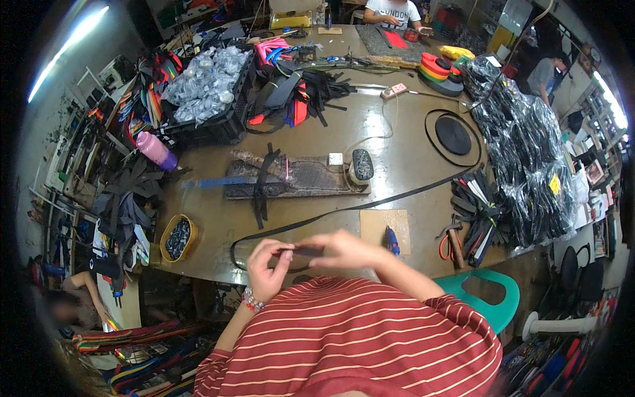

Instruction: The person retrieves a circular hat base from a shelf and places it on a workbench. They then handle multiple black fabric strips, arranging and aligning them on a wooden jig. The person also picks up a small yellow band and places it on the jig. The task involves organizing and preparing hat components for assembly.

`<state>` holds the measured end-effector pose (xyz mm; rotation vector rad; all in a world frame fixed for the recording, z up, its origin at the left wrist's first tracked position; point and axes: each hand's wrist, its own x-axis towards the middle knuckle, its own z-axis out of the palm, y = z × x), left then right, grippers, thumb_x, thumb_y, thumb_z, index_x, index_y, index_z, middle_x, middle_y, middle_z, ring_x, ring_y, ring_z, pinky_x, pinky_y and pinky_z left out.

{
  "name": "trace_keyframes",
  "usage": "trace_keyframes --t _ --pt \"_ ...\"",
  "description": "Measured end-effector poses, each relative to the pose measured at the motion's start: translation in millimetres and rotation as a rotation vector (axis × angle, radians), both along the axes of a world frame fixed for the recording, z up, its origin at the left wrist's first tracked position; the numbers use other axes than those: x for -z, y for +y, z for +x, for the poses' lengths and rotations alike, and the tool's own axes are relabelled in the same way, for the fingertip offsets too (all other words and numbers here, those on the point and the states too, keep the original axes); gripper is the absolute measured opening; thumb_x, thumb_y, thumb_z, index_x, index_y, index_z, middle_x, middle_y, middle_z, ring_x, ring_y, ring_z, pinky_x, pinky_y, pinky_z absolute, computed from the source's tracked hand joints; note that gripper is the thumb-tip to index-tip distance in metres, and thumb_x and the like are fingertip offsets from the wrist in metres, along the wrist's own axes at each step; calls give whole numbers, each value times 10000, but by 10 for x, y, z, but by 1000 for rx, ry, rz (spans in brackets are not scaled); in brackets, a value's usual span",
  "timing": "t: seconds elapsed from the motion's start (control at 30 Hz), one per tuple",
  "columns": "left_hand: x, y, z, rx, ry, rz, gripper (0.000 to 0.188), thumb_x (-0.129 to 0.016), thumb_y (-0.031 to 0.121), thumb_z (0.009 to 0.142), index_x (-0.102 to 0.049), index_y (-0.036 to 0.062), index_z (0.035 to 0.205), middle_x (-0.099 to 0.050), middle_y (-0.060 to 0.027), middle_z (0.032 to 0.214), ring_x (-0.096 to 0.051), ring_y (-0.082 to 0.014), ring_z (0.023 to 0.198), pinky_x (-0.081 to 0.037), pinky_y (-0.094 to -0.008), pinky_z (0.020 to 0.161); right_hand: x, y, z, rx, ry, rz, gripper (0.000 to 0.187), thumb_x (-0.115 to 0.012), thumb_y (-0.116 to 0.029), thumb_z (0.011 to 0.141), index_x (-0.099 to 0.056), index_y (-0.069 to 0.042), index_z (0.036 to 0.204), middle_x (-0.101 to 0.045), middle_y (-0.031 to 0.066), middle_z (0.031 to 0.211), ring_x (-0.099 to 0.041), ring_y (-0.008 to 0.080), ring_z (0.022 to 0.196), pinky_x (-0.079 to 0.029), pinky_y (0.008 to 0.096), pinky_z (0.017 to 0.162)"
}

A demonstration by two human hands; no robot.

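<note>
At the worktop's (205, 153) near edge, the left hand (266, 268) pinches the black strap (423, 187) between thumb and finger, the right hand (347, 251) is too blurred to tell its grip, and slack trailing toward the black coil (453, 135) could twist or snag if tugged sharply.

Two hands (266, 264) are counted. Three other people (390, 9) are also seen. One bottle (157, 152), one crate (202, 134), one basket (194, 237), one hammer (456, 249) and one green chair (510, 301) are found, while two tube lamps (69, 51) are lit. The straps (397, 196) are heaped too thickly to be counted.
</note>
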<state>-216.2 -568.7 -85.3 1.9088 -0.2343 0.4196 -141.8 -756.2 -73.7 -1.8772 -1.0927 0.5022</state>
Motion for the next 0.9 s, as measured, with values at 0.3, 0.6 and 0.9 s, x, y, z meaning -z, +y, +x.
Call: trace_keyframes --t 0.3,0.6,0.9 --pt "-3 541 227 -319 -66 -878 47 -493 106 866 -522 69 862 -542 12 766 -479 -46 640 -394 -180 561 -256 -436 302 276 -10 5 233 -620 -191 753 -593 -28 917 -618 107 744 -586 227 687 -446 300 638" --pt "442 217 253 -178 349 -623 70 -537 110 842 -522 68 787 -548 12 715 -507 -48 639 -408 -179 580 -437 -264 3 -484 282 370 237 -608 -229 776 -599 -21 890 -570 115 891 -531 254 877 -416 336 762" --pt "599 -109 196 42 414 -549 102 -544 107 839 -492 45 777 -524 17 722 -500 -43 651 -407 -179 601 -631 5 -237 -908 286 527 473 -635 -422 721 -530 -9 926 -521 87 869 -487 244 817 -388 352 711"
